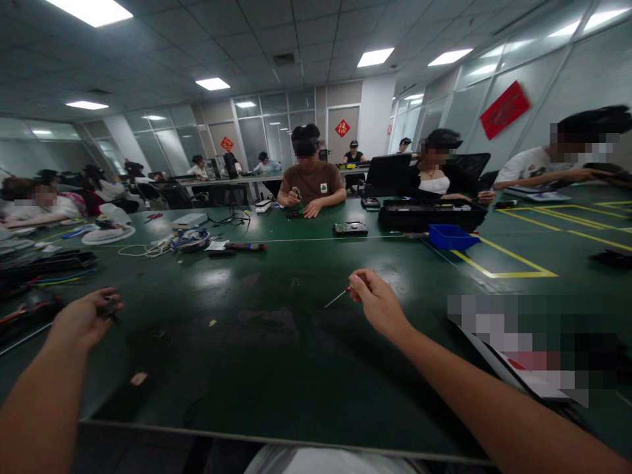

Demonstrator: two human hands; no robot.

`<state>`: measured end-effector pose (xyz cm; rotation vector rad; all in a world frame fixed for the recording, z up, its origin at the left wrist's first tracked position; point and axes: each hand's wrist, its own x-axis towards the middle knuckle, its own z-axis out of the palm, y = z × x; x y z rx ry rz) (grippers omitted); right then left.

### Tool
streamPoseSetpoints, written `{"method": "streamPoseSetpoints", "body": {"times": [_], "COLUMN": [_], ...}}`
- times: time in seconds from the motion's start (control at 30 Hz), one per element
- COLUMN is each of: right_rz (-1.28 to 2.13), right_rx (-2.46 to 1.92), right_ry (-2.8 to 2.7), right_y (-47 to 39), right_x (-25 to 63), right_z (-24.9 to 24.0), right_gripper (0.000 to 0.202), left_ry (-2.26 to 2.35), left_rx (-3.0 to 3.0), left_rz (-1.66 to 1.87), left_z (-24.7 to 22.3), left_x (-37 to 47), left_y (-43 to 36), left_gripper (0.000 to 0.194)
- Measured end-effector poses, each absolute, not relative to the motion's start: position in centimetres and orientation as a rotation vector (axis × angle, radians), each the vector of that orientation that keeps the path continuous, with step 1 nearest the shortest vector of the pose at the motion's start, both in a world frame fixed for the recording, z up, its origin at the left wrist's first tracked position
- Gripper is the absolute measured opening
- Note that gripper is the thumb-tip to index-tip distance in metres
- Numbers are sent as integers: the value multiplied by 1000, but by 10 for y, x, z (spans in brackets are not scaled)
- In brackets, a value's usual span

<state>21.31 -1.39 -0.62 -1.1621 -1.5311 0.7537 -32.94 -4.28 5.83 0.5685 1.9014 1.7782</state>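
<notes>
A long green tabletop (pixel 276 342) marked with yellow tape lines (pixel 503 266) carries a blue bin (pixel 451 236) and a black tool case (pixel 429 214) at far right, tangled cables (pixel 148 249) at far left, while a person in a brown shirt (pixel 312 179) works opposite.

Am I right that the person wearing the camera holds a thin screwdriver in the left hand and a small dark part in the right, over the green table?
Not quite: the hands are swapped. In the head view the right hand pinches the thin screwdriver, and the left hand grips the small dark part. Both are indeed over the green table.
</notes>
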Motion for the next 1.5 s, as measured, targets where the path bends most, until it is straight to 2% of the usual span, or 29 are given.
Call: {"method": "streamPoseSetpoints", "body": {"times": [0.23,0.43,0.53,0.57,0.67,0.73,0.9,1.13,1.5], "right_rz": [757,701,693,702,734,744,725,830,681], "right_rx": [-1160,-1186,-1200,-1203,-1225,-1250,-1223,-978,-1106], "right_ry": [-1533,-1486,-1458,-1455,-1468,-1494,-1534,-1406,-1574], "right_y": [-16,-18,-17,-17,-17,-18,-24,-24,-26], "right_x": [214,213,214,214,214,213,211,210,211], "right_z": [-5,-1,-1,-1,1,3,10,5,3], "right_gripper": [30,30,28,26,20,20,29,27,24], "left_ry": [1610,1255,1133,1114,1182,1344,1404,1365,1317], "left_rx": [793,1007,1139,1205,1444,1608,1905,1991,2050], "left_rz": [1566,1282,1154,1138,1146,1101,964,938,914], "left_z": [66,55,43,37,17,6,-9,-12,-12], "left_x": [-224,-117,-70,-56,-20,-3,3,-13,-11], "left_y": [-2,13,15,16,15,12,6,6,2], "left_gripper": [31,33,27,29,51,52,34,43,40]}}
